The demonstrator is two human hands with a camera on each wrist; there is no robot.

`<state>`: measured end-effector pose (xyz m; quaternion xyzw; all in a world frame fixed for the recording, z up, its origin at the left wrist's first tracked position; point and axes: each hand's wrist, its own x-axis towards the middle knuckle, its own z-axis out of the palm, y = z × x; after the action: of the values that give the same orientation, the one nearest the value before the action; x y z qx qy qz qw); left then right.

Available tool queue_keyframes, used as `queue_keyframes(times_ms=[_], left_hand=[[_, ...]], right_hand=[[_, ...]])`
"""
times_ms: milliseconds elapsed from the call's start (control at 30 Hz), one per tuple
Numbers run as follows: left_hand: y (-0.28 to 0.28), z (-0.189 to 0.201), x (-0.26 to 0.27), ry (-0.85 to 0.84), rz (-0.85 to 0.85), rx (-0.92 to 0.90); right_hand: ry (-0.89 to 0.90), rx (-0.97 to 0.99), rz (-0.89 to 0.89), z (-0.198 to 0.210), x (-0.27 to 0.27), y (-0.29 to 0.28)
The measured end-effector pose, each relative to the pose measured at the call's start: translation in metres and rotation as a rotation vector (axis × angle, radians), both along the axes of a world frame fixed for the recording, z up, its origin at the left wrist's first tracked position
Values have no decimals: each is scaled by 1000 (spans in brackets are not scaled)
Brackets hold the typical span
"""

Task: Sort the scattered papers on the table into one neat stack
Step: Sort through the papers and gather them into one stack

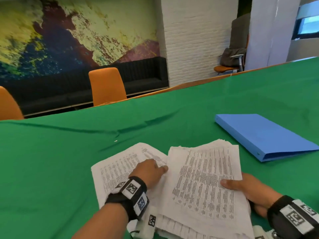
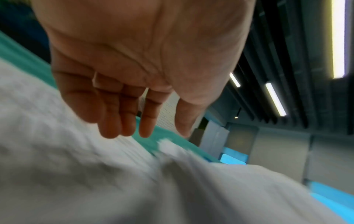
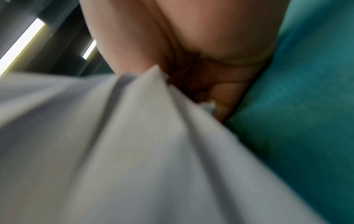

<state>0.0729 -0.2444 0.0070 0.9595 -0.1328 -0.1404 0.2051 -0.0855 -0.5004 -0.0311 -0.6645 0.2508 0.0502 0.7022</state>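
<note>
Papers pinched by right hand; left wrist view shows straight fingers.

**Printed papers, two overlapping groups, on green table**

Papers: white sheets printed with dense black text in columns, edges ragged and uneven. One thick pile lies near the front edge of the table, its sheets fanned and not squared, the top sheet tilted and lifted at its right side. A second group of sheets lies flat to the left, partly tucked under the pile and skewed away from it. In both wrist views the paper shows only as blurred grey-white folds.
</note>
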Motion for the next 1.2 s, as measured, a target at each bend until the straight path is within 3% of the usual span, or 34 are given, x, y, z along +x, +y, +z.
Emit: queue_keyframes(times_ms=[100, 233, 300, 467, 533, 633, 867, 1000, 1100, 1200], left_hand=[[66, 2, 45, -47, 175, 116], [133, -12, 89, -23, 416, 127], [139, -14, 96, 11, 531, 10], [125, -11, 99, 147, 699, -478], [126, -14, 91, 251, 692, -572], [134, -17, 67, 347, 592, -513], [136, -36, 47, 151, 438, -640], [171, 2, 61, 94, 451, -785], [209, 41, 54, 151, 512, -958], [239, 57, 37, 205, 529, -1095]], right_hand=[[4, 18, -15, 0, 1, -1], [1, 31, -15, 3, 4, 5], [-2, 42, -34, 4, 4, 6], [-11, 50, -33, 4, 3, 8], [-19, 64, -35, 3, 3, 7], [-15, 69, -26, 1, 4, 5], [-28, 18, -19, -4, 5, 3], [-52, 81, -80, -3, -3, -8], [-39, 107, -158, -2, -4, -17], [-56, 139, -163, -32, 10, -38]])
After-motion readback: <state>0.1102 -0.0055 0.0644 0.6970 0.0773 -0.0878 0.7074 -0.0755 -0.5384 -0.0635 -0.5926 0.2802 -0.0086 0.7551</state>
